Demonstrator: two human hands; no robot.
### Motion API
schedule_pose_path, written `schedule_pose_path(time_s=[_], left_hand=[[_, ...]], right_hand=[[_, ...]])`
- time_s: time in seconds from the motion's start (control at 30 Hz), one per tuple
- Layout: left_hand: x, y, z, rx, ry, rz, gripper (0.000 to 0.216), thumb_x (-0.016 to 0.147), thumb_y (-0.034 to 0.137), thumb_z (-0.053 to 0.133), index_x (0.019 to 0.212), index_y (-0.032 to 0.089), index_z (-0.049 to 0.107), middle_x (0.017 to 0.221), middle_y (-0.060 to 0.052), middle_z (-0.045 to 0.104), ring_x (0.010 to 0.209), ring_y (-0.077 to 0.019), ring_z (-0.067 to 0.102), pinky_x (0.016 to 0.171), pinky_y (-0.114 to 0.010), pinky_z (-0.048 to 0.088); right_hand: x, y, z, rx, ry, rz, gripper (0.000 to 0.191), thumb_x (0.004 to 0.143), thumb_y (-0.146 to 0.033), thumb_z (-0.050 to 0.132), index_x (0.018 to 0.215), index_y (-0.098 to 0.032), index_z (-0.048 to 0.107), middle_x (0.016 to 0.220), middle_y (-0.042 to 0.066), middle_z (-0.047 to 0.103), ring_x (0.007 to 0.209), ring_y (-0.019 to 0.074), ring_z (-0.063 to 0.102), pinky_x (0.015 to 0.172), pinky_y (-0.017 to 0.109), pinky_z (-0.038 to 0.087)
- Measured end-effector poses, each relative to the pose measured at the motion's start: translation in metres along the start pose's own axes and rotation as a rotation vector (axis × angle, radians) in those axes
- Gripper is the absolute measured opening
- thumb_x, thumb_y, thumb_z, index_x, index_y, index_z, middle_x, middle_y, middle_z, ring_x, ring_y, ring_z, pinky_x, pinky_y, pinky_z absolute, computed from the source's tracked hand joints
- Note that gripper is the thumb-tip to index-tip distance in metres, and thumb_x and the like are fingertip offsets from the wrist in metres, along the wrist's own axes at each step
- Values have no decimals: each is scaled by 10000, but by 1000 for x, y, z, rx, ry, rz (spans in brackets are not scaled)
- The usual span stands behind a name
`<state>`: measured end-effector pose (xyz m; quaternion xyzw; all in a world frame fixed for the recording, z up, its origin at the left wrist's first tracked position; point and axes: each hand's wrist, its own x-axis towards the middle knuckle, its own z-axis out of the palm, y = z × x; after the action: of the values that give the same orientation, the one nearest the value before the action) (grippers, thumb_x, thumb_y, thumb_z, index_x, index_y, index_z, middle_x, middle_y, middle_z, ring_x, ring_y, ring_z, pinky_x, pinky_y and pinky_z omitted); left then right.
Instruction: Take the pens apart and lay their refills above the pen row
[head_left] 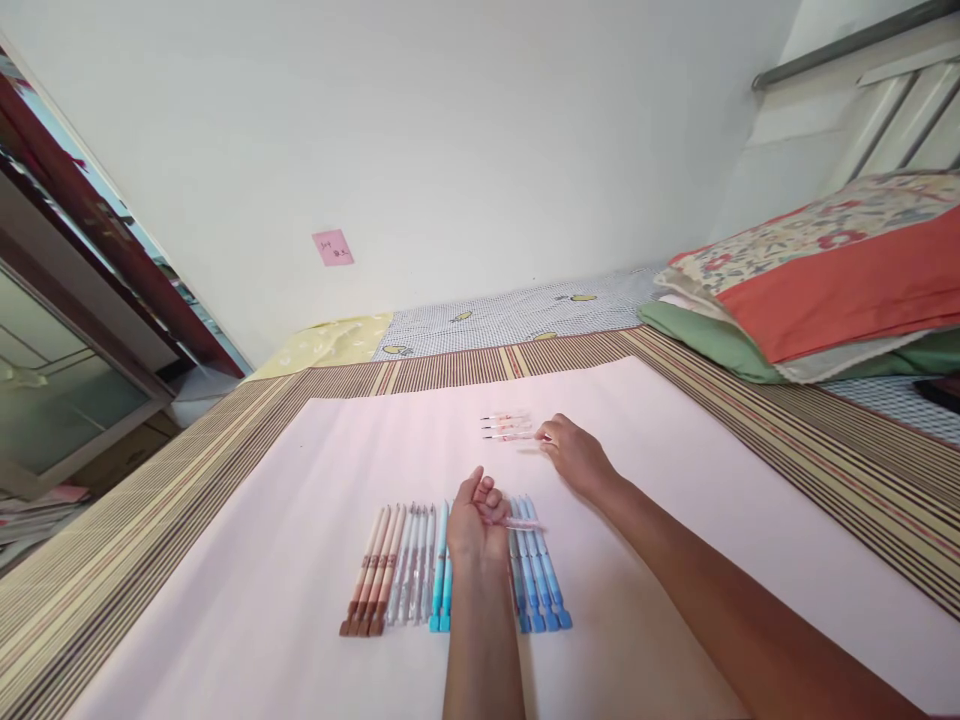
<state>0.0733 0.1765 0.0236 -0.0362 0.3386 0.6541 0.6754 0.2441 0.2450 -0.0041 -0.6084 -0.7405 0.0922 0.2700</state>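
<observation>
Right hand [574, 452] pinches right end of nearest slim pen [511, 436], its tip pointing left; two more pens [507, 427] just beyond, on sheet [352, 450]; left hand [480, 515] palm up, fingers curled round clear pen [527, 524] jutting right, over blue pens [541, 575]

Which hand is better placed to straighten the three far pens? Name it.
Likely the right hand: it is at the closest pen; the left hand sits farther off, holding something pinkish.

Four brown pens [370, 580], seemingly four clear pens [411, 570], at least two turquoise pens [439, 565], at least four blue pens [542, 575], three pale pens [501, 428], one pinkish pen [525, 524], one left hand [478, 518], one right hand [576, 452] and one pink note [332, 247] can be counted.
</observation>
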Motion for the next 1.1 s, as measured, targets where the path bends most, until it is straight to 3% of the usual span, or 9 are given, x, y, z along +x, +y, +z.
schedule_pose_path(time_s=[0.17,0.37,0.8,1.1], left_hand=[[1,8,-2,-41,-11,-25,228,932,62,491,718,119,544,584,17,515,366,-21,362,332,-132,213],[1,8,-1,-56,-13,-38,226,943,61,483,734,116,550,594,16,514,373,-22,357,324,-131,215],[-2,5,0,-49,-26,-53,190,937,60,477,776,112,564,610,16,512,391,-26,363,343,-137,223],[-3,4,1,-40,-15,-49,137,887,51,524,778,120,570,617,18,505,396,-30,364,342,-137,227]], right_hand=[[19,1,26,-94,-76,-12,192,942,-125,507,998,-204,673,1073,48,626,822,158,590,650,266,321],[26,3,40,-155,-109,-15,164,970,-142,498,992,-189,653,1093,57,630,776,150,577,621,282,282],[27,1,42,-278,-112,-47,228,1033,-187,404,986,-179,627,1055,63,621,784,157,583,589,295,261],[19,-8,31,-260,-48,-63,211,1030,-224,417,1070,-181,620,1130,77,626,871,176,619,660,279,358]])
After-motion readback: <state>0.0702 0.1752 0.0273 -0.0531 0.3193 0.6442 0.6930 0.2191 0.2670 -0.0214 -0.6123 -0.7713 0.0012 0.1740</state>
